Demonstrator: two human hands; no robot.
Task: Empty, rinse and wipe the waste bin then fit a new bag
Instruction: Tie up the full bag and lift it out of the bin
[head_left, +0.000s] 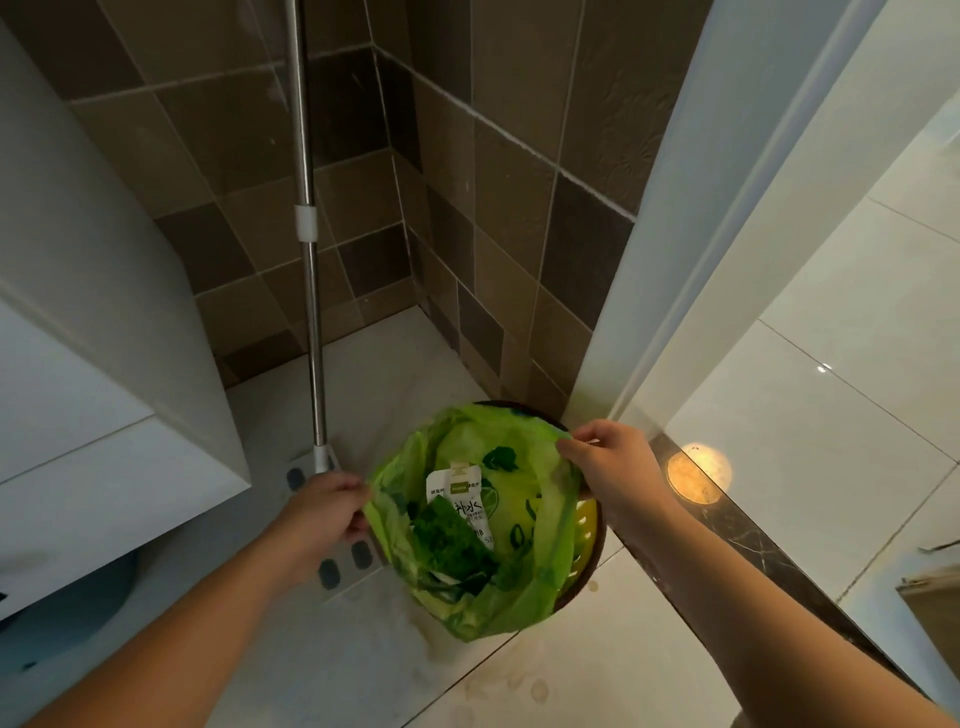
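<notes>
Floor (597, 649): pale glossy tile, stained at 6 o'clock below the bin; a dark marble threshold strip (737, 525) runs along its right side.

Walls (493, 171): brown tile in mixed shades, meeting in a corner at 12 o'clock.

Cabinet (93, 312): white, filling 9 to 10 o'clock.

Door frame (691, 218): white, rising from 3 o'clock toward 1 o'clock.

Mop (310, 291): steel pole standing at 11 o'clock, its flat head on the floor just beside your left hand.

Waste bin (589, 545): round, dark rim, yellow perforated wall showing at its right; it stands on the floor in the corner by the door frame, at the centre of your view.

Bag (467, 613): thin green liner, partly lifted off the rim, mouth open; it spills over the bin's near edge toward 6 o'clock.

Contents: a white printed packet (460, 499) and dark green scraps (447, 545), loose inside the bag.

Left hand (324, 514): at 9 o'clock of the bag, fingers curled, pinching the liner's edge.

Right hand (615, 467): at 3 o'clock of the bag, fingertips pinching the opposite edge.

Step in hand, as judged: emptying, with the used bag being freed from the bin.

Next move, as judged: you bring both edges together to close the mouth, then lift straight up so the thin film neither tears nor drops scraps.
</notes>
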